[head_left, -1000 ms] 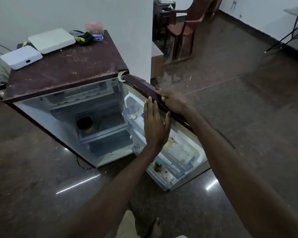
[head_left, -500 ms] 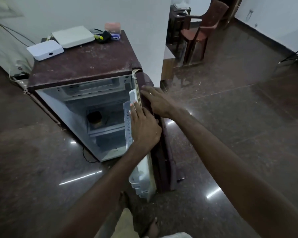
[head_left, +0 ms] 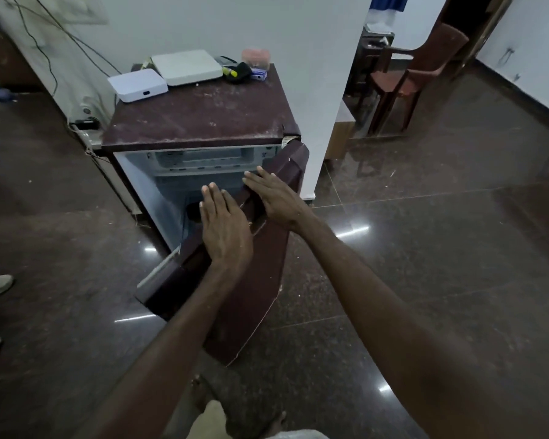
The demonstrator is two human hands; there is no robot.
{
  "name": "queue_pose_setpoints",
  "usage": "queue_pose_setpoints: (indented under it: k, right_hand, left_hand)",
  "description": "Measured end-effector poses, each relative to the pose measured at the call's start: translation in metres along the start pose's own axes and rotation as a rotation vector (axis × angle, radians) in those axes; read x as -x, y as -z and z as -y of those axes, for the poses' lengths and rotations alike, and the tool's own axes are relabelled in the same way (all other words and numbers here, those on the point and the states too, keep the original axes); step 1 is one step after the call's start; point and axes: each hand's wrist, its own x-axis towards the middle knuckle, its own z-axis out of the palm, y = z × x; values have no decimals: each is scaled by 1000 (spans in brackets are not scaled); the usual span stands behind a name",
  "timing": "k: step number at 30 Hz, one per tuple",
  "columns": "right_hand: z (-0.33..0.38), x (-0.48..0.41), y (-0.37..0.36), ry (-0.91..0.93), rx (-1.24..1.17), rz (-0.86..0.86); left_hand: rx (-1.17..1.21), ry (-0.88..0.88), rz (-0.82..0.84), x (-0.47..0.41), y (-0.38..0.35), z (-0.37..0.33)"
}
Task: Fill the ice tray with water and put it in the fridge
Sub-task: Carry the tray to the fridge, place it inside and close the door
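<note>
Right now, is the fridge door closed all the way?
No, partly open. The fridge door angles away from the cabinet, the white inside still shows, and both hands lie flat on it.

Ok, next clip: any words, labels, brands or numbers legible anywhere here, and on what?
None can be read.
Small blue-and-white box on the maroon fridge top: has print, too blurred to read.
White flat box with a dark slot: no text visible.
Maroon fridge door under both hands: no visible label.

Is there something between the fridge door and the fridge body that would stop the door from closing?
Nothing visible does. The maroon fridge door is partly open, both the left hand and right hand lie flat on its outer face, and the gap to the white fridge interior looks free.
</note>
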Motion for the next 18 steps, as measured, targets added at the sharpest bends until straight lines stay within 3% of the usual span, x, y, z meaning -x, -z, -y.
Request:
queue_pose_setpoints:
  k: [3,7,18]
  right_hand:
    - [5,-14,-18,-13,-52,-6]
    - [17,-39,-38,-67,70,-4]
    - [43,-105,-72,-333,215,-147]
  left_hand:
    - [41,-25,-144,-15,-9,33]
    - [65,-232,-336,-38,-24,82]
    - [18,-306,-211,-145,-39,145]
